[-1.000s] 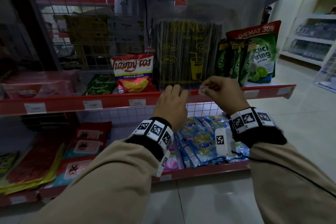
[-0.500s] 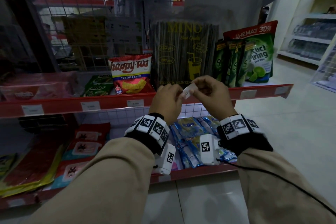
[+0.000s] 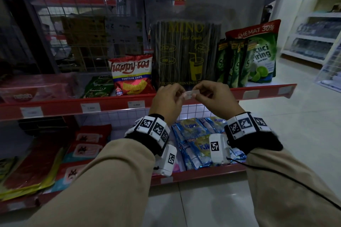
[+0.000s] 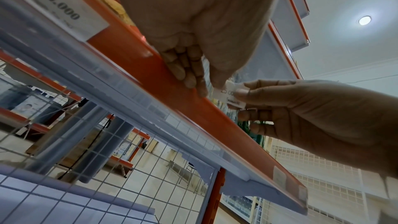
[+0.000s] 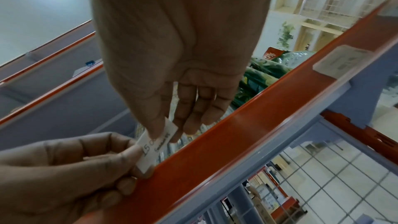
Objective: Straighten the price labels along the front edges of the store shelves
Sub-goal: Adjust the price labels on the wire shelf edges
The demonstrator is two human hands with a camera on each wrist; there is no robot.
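- Head view: my left hand (image 3: 167, 100) and right hand (image 3: 215, 97) meet just in front of the red shelf edge (image 3: 262, 91), each pinching one end of a small white label (image 3: 191, 94). The label is held level, off the edge strip, before the straw pack (image 3: 186, 51). Other labels (image 3: 136, 104) sit in the strip to the left, below the chip bag (image 3: 132, 76).
- Left wrist view: my left hand (image 4: 193, 40) has its fingers (image 4: 189, 67) curled down against the shelf edge (image 4: 215, 117); its thumb meets the label (image 4: 229, 95), whose far end my right hand (image 4: 312, 117) grips between thumb and forefinger. A "4.000" label (image 4: 62, 6) sits in the strip.
- Right wrist view: my right hand (image 5: 183, 57) pinches the label (image 5: 158, 144) from above; my left hand (image 5: 71, 168) pinches its lower end, beside the shelf edge (image 5: 247, 125). Print reads "15", the rest hidden.
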